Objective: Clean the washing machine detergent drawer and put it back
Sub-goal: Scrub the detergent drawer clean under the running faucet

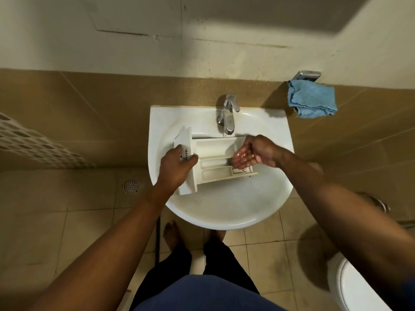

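Now left hand [177, 167] grips white compartmented drawer [215, 149] in glossy sink [224, 212]; right hand [251, 153] cupped, wet, empty.

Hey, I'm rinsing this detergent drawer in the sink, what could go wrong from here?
1. Only your left hand grips the drawer, by its front panel; it may slip and knock the sink.
2. Dark grime shows at the drawer's right end, under your wet right hand; a quick rinse might leave it.
3. Water splashing off the drawer could wet the floor by your bare foot.
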Available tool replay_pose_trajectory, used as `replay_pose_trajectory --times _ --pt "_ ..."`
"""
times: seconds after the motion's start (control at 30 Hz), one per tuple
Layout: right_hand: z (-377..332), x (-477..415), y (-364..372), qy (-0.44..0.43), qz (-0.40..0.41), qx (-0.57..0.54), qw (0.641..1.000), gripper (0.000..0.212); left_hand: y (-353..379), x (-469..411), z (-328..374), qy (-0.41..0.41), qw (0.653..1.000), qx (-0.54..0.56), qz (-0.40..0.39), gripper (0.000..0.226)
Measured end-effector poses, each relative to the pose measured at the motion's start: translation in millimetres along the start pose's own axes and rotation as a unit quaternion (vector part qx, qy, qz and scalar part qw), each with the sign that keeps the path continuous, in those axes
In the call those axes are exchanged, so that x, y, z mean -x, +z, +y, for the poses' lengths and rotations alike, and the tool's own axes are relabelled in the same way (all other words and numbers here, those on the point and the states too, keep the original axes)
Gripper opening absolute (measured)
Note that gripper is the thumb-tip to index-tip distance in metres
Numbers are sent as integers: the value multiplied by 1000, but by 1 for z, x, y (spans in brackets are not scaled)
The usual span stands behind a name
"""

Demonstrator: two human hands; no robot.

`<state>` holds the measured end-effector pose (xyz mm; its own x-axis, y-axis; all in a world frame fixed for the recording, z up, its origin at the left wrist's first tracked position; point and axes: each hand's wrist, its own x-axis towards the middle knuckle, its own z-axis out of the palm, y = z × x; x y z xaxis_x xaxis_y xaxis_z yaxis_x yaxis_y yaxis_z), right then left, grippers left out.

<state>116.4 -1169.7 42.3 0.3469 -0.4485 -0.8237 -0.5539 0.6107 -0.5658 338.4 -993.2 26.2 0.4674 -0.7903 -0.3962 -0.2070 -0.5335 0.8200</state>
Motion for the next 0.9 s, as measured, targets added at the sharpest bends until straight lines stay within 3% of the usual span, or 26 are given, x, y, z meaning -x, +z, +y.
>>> replay_pose_trajectory --times 0.13,0.37,0.5,0.67,0.8,0.9 --pt "39 19 -5 -74 54 126 988 46 -1 -1 1 -3 1000 4 -8 53" --pt "70 20 -10 -150 172 23 973 38 -1 -4 2 -16 1000 10 -18 55" --pt "77 23 4 -170 144 14 975 35 1 -7 2 -18 1000 7 -18 57" --pt "77 17 0 -181 220 128 950 38 3 -9 0 -27 999 14 -12 39" --pt "74 25 26 -201 165 186 947 34 4 -8 1 -27 999 19 -7 40" --pt "78 27 15 -227 222 264 911 35 5 -9 1 -28 999 23 -3 39"
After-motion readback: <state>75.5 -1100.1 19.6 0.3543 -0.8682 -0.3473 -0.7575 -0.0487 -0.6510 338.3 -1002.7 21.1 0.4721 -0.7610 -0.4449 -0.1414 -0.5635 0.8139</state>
